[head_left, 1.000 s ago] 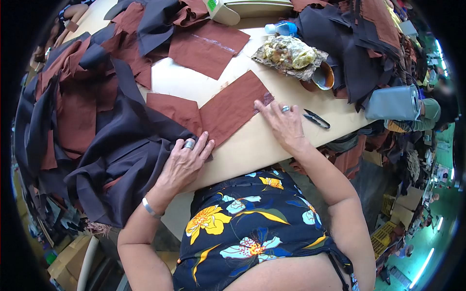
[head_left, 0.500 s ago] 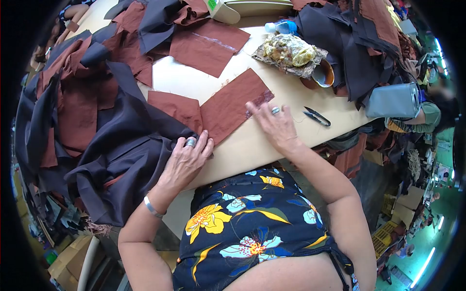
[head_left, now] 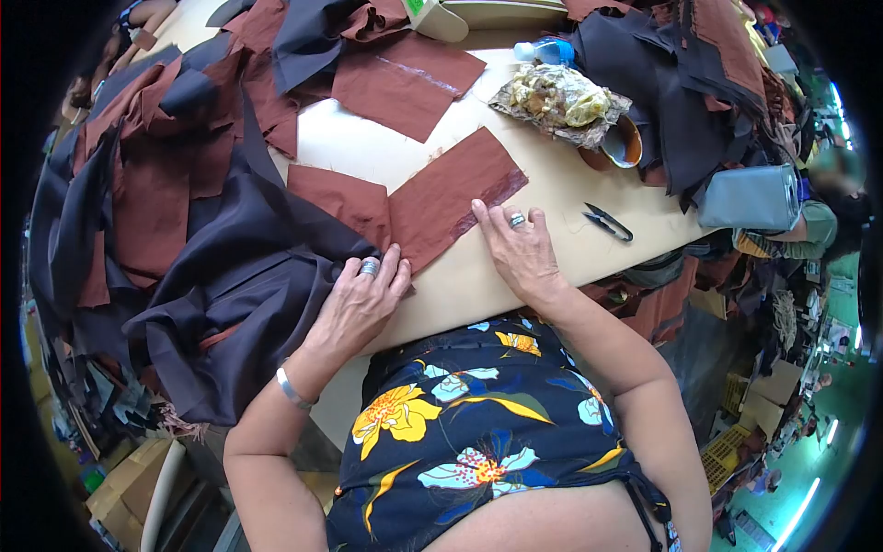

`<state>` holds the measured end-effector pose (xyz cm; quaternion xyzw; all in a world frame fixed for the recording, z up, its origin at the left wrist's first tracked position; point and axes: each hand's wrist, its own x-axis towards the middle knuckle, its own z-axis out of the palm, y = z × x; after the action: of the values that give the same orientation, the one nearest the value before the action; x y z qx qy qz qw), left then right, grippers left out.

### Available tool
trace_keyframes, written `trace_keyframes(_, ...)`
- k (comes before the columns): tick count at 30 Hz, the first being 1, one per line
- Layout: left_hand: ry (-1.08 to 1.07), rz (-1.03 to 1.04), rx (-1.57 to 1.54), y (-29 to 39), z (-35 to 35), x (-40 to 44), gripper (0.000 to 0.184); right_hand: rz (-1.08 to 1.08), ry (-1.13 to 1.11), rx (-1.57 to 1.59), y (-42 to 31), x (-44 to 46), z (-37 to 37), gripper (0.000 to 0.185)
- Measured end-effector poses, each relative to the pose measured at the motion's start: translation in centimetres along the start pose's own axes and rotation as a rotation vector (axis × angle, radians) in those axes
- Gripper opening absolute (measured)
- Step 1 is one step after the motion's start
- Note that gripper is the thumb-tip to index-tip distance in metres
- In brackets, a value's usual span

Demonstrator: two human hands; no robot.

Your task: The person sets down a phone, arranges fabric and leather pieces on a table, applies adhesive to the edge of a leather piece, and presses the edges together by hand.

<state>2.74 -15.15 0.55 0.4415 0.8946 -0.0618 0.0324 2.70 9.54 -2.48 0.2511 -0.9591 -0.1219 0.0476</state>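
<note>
A rust-brown cloth piece (head_left: 441,198) lies flat on the pale table (head_left: 460,304), with a dark, wet-looking strip along its right edge. My left hand (head_left: 363,299) rests with fingers spread on the lower corner of this piece, beside the dark cloth (head_left: 248,276). At the strip, my right hand (head_left: 517,248) touches the cloth with an extended fingertip, its other fingers apart. Another brown piece (head_left: 345,202) lies to the left, partly against the dark cloth. Black thread snips (head_left: 608,223) lie to the right of my right hand.
A crumpled wrapper with yellowish paste (head_left: 561,103) sits beside a small bowl (head_left: 622,143) and a blue bottle (head_left: 549,51). Another brown piece (head_left: 405,83) lies farther back. Cloth heaps (head_left: 644,83) and a grey case (head_left: 750,198) are at right. Part of another person (head_left: 147,17) shows top left.
My right hand has moved down and left along the strip, uncovering more of it. The view has shifted slightly; my left hand stays at the cloth's lower corner.
</note>
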Motion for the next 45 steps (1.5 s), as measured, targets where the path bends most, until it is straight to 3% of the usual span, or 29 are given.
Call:
trace_keyframes(4,0.043,0.019,0.029,-0.1,0.4,0.2,0.037,-0.101,0.075,0.063,-2.1,-0.5,-0.4,0.051)
trace_keyframes(7,0.069,0.039,0.054,-0.2,0.5,0.2,0.035,-0.099,0.010,0.484,-2.1,-0.4,-1.3,0.049)
trace_keyframes(8,0.074,0.043,0.062,-0.3,0.5,0.2,0.035,-0.031,0.005,0.564,-0.7,-0.3,-1.6,0.045)
trace_keyframes(10,0.083,0.041,0.075,-0.3,0.3,0.3,0.035,0.180,0.223,0.645,3.9,-0.7,-1.0,0.045)
trace_keyframes(13,0.083,0.030,0.062,-0.1,0.6,0.2,0.035,0.476,0.369,0.444,12.2,-1.7,-3.0,0.042)
trace_keyframes(15,0.077,0.028,0.061,-0.1,0.7,0.2,0.036,0.628,0.182,0.291,16.4,-2.7,-2.0,0.043)
trace_keyframes(21,0.057,0.027,0.042,-0.1,0.2,0.4,0.036,0.675,-0.126,0.067,18.5,-1.4,0.1,0.042)
trace_keyframes(24,0.055,0.032,0.050,-0.1,0.2,0.3,0.036,0.640,-0.179,0.096,18.9,-1.3,0.0,0.039)
trace_keyframes(26,0.051,0.025,0.045,-0.1,0.1,0.2,0.037,0.677,-0.030,0.131,19.2,-1.8,-0.8,0.036)
trace_keyframes(28,0.038,0.014,0.026,0.0,-0.2,0.2,0.038,0.707,0.090,0.118,18.3,-2.3,-1.7,0.028)
trace_keyframes(32,0.046,0.012,0.008,0.0,0.0,0.2,0.038,0.595,0.120,-0.070,15.0,-3.6,-1.9,0.026)
trace_keyframes(34,0.041,0.005,0.019,0.1,0.3,0.1,0.037,0.484,0.165,0.026,11.8,-3.1,-1.6,0.031)
trace_keyframes(36,0.061,0.011,0.053,0.1,0.8,0.1,0.035,0.327,0.017,0.232,6.6,-2.2,-0.9,0.034)
trace_keyframes(38,0.049,0.002,0.025,0.1,0.8,0.0,0.038,0.169,0.096,0.587,1.3,-1.5,-0.5,0.052)
trace_keyframes(40,0.049,-0.003,0.016,0.1,0.8,0.0,0.039,0.175,-0.138,0.800,-1.0,-0.6,-1.2,0.061)
trace_keyframes(43,0.053,-0.004,0.024,0.1,0.6,0.0,0.038,0.144,-0.168,0.735,-2.3,0.1,-1.2,0.062)
trace_keyframes(45,0.045,-0.005,0.019,0.1,0.3,-0.1,0.038,0.136,-0.106,0.462,-3.0,0.2,-1.0,0.053)
